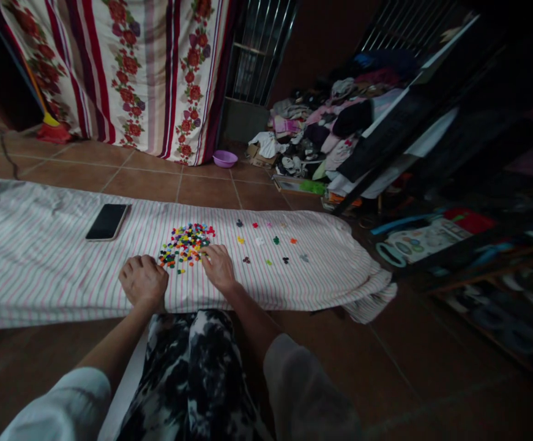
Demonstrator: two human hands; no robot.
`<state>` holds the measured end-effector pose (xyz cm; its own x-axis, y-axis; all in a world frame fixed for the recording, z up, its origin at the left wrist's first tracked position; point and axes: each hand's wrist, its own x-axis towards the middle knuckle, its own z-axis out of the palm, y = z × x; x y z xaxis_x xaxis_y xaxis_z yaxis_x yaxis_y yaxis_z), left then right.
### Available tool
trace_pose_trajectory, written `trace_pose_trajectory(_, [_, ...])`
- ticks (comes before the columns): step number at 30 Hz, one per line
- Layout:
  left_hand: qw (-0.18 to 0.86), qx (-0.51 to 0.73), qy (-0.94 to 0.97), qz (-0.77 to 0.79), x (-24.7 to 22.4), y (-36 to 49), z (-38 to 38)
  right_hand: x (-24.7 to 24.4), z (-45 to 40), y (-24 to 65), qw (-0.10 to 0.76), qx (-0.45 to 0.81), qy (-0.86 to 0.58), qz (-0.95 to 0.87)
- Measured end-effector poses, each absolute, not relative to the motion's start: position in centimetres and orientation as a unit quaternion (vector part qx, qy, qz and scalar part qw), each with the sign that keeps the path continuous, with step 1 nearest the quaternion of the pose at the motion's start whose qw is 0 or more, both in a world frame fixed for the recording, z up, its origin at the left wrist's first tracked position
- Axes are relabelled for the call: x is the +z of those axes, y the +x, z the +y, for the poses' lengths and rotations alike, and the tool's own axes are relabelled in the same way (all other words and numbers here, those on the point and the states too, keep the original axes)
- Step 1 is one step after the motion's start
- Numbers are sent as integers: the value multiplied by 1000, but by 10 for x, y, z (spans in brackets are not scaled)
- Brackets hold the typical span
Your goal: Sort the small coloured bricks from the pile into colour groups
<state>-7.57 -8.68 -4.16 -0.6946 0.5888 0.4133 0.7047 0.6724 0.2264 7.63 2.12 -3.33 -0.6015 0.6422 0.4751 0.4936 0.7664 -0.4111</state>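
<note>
A heap of small beads (186,244) in many colours lies on a striped cloth (64,263). My right hand (219,266) reaches into the heap's right edge, thumb and fingers pinched together; whatever is between the fingertips is too small to make out. Just left of the heap, my left hand (144,280) rests on the cloth with its fingers curled in. To the right, little single-colour groups sit in rough rows, among them a red group (255,225), a yellow group (241,240), a dark green group (276,240) and a grey group (303,258).
A dark-screened phone (107,222) lies on the cloth at left. Beyond the cloth's far edge, a purple basin (225,158) stands on the tiled floor near a floral curtain (156,73). Clothes (321,122) are piled at the back right, beside shelving.
</note>
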Motion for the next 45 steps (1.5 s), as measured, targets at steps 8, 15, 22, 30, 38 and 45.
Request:
trace_pose_trajectory(8, [174, -172, -362, -899, -44, -76, -87, -38, 30, 158, 451, 92, -417, -783])
trace_pose_trajectory(15, [159, -168, -361, -904, -41, -75, -87, -59, 52, 231, 487, 33, -491, -722])
trace_pose_trajectory(22, [160, -169, -361, -903, -41, -75, -87, -85, 56, 249, 453, 42, -516, -726])
trace_pose_trajectory(30, [147, -175, -360, -904, -42, -75, -87, -83, 60, 248, 436, 60, -523, -730])
trace_pose_trajectory(38, [145, -177, -358, -905, -40, -74, -87, -77, 60, 246, 408, 53, -520, -748])
trace_pose_trajectory(45, [140, -168, -356, -908, -37, -73, -88, -80, 62, 245, 398, 41, -530, -748])
